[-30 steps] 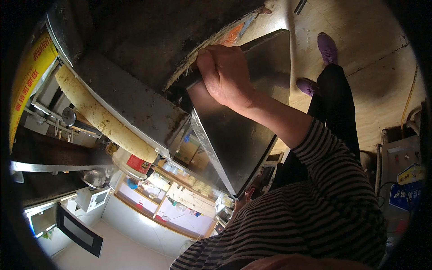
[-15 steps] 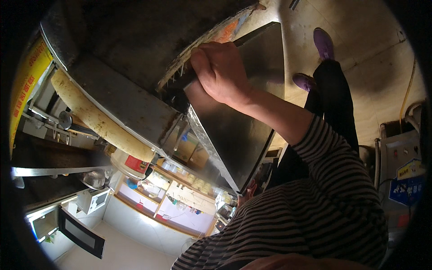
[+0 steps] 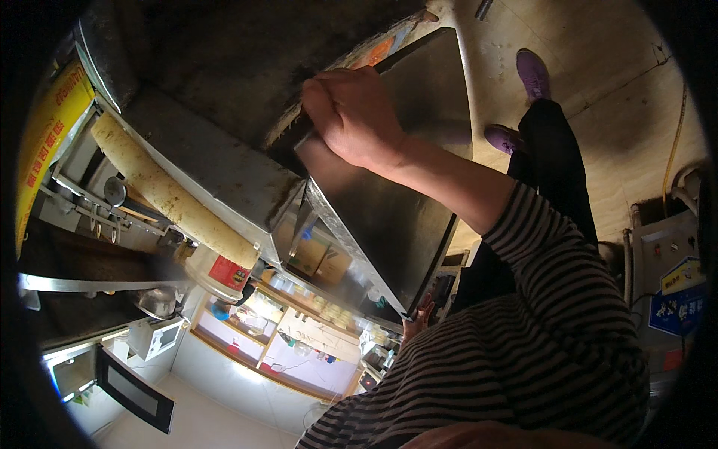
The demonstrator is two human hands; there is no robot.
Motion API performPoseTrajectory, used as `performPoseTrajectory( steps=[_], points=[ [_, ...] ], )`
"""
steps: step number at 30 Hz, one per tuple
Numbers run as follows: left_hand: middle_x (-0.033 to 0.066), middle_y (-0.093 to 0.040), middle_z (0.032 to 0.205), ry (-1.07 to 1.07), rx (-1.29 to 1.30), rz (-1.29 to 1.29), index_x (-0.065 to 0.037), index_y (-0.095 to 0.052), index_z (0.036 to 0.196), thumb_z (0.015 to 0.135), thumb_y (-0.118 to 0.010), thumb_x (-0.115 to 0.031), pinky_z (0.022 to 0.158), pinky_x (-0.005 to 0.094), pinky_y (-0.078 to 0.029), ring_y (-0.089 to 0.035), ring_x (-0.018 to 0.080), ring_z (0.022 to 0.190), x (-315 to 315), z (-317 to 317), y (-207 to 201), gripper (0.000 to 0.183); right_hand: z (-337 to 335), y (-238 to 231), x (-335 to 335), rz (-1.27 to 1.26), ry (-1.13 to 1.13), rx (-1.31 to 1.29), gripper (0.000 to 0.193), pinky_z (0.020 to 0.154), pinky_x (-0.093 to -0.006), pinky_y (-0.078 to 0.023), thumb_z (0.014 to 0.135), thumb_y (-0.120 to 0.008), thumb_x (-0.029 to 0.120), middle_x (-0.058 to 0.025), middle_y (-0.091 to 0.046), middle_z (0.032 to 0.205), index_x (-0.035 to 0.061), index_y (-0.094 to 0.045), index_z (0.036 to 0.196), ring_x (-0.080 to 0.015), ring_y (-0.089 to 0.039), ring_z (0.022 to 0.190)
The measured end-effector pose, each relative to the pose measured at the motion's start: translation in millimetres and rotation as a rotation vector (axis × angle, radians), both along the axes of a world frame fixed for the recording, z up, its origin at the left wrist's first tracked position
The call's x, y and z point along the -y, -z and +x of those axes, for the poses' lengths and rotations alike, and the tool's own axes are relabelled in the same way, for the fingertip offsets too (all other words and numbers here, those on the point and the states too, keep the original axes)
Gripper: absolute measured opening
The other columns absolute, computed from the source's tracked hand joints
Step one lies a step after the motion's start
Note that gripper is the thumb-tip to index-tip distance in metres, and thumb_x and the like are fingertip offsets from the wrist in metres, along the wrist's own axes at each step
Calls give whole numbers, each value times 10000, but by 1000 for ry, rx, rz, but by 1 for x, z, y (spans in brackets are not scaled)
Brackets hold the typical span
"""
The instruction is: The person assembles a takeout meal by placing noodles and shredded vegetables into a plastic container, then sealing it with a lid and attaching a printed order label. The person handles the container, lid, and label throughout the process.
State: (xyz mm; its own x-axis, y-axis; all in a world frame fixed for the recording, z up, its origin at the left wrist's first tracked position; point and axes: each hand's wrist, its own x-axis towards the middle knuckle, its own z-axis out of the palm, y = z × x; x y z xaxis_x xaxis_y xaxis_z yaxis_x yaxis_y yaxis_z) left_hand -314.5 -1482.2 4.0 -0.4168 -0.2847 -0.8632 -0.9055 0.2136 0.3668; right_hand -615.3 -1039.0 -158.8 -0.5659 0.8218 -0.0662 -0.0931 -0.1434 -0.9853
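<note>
A dark, flat metal panel (image 3: pixel 404 217) with a shiny worn edge stands tilted across the middle of the view. My right hand (image 3: pixel 353 120) has its fingers curled over the panel's upper left edge; the fingertips are hidden from here. At the lower corner of the same panel, my left hand (image 3: pixel 416 323) shows only in part, with its fingers against the panel's edge. The panel's upper left side lies close to a large, grimy dark metal surface (image 3: pixel 224 60).
A yellowed roll-like tube (image 3: pixel 172 194) runs along a grey metal ledge (image 3: pixel 217 153). Near its lower end is a clear container with a red label (image 3: pixel 228 273). A pale tiled floor (image 3: pixel 606 97), my purple shoes (image 3: pixel 533 73) and piped equipment (image 3: pixel 662 247) are on the right.
My right hand and the panel's upper left corner have shifted slightly left. The panel's lower corner has moved a little right and up. Both hands keep their places on it.
</note>
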Motion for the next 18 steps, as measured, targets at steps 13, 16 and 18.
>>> performPoseTrajectory(
  steps=[13, 16, 18],
  points=[
    [229, -452, 1337, -171, 95, 29, -27, -289, 1386, 878, -642, -127, 1034, 502, -405, -461, 365, 1241, 61, 26, 42, 627, -6, 1, -3, 109, 17, -78, 299, 467, -418, -414, 841, -517, 137, -158, -536, 543, 21, -518, 565, -305, -523, 460],
    [75, -236, 1498, -22, 232, 70, -159, -231, 1450, 912, -564, -366, 1076, 471, -330, -270, 288, 1363, 65, 25, 53, 666, -4, 2, -3, -33, -18, -147, 237, 453, -375, -398, 809, -539, 75, -154, -523, 550, 0, -517, 586, -262, -512, 451],
    [95, -272, 1472, 79, 179, 150, -164, -175, 1461, 912, -553, -357, 1081, 468, -328, -296, 290, 1348, 65, 28, 61, 694, -3, 3, -2, -118, -30, -181, 203, 454, -344, -393, 786, -551, 32, -141, -516, 546, -13, -515, 591, -226, -506, 451]
  ],
)
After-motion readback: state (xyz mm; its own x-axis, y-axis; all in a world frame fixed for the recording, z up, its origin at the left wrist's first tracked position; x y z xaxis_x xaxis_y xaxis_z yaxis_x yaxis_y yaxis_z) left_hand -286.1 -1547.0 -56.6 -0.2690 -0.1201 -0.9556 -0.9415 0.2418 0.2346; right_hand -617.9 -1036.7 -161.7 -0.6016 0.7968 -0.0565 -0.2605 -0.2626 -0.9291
